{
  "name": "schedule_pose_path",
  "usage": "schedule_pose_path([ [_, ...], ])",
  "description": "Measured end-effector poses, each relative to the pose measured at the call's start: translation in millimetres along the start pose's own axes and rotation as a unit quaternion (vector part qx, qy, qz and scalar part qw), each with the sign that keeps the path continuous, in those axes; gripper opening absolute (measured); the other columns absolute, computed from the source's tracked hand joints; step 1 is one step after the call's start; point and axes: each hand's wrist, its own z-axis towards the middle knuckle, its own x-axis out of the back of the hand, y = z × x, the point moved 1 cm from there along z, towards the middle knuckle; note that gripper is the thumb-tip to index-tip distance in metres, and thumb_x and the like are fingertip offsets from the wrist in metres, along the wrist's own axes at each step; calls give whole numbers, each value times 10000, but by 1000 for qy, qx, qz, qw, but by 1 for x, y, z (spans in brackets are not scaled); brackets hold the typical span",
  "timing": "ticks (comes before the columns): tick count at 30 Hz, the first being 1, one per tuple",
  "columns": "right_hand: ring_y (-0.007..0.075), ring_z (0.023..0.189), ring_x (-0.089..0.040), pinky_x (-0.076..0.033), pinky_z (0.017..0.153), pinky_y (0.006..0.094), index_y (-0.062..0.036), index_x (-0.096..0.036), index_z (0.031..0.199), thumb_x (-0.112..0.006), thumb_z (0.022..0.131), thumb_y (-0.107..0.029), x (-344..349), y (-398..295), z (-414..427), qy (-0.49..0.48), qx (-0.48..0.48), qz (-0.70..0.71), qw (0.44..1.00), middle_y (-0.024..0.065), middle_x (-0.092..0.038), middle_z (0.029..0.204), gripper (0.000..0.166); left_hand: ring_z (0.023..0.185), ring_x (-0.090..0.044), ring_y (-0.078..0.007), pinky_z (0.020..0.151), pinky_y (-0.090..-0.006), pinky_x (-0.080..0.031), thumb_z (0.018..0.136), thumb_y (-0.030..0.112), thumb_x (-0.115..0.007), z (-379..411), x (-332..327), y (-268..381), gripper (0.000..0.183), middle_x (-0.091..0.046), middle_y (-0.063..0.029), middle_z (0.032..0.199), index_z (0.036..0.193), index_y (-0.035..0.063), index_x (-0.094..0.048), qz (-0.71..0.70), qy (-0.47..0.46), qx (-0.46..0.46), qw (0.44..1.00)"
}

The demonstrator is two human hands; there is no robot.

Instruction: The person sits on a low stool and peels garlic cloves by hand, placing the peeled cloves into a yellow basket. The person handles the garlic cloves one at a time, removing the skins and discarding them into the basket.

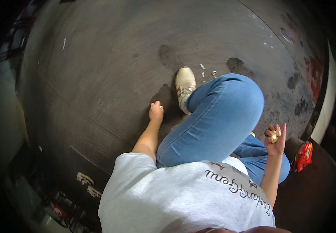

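Note:
My left hand (156, 112) hangs low over the dark floor (106, 72), beside a cream lace-up shoe (185, 80) on my foot. Its fingers are curled, and a small pale piece (161, 107) shows at the thumb side. Past my raised knee in blue jeans (229, 107), my right hand (275, 141) is turned palm up. Several small, pale yellow lumps (275, 135) sit in its curled fingers, while one finger stands out straight. What these lumps are I cannot tell.
Small white scraps (214, 73) litter the floor ahead of the shoe, near dark wet marks (236, 64). At right, a red plastic packet (304, 157) lies on a dark brown surface (316, 180). Cream-coloured pieces (85, 178) lie at lower left, near dark clutter (66, 209).

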Motion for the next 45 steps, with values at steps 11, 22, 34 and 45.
schedule_pose_path([
  [11,195,764,-589,-552,539,257,-36,-564,924,-329,955,-430,-36,-10,6,-96,20,-48,994,104,-566,894,460,720,-524,-76,662,-205,-441,859,111,-604,-15,244,254,136,-611,-14,852,980,49,-611,-566,-65,-343,747],
  [22,169,797,-623,-496,477,210,-49,-542,1091,-375,931,-471,-95,-24,-32,-164,30,20,986,83,-603,989,481,781,-581,-182,661,-268,-467,716,105,-710,-175,243,455,194,-599,-64,827,862,22,-613,-142,-185,-768,596],
  [34,100,711,-567,-401,436,118,-67,-583,944,-619,855,-265,33,-82,-42,-128,123,58,982,56,-563,955,221,922,-596,-346,841,-423,-462,733,144,-602,-69,-87,393,229,-635,-182,959,940,63,-659,172,-248,-485,821],
  [45,87,712,-549,-395,472,151,-54,-579,909,-673,769,-40,71,-82,-37,-53,83,41,994,39,-576,915,170,840,-608,-309,697,-383,-518,809,101,-500,-62,-134,340,202,-508,-151,1079,997,97,-574,413,-239,-539,694],
])
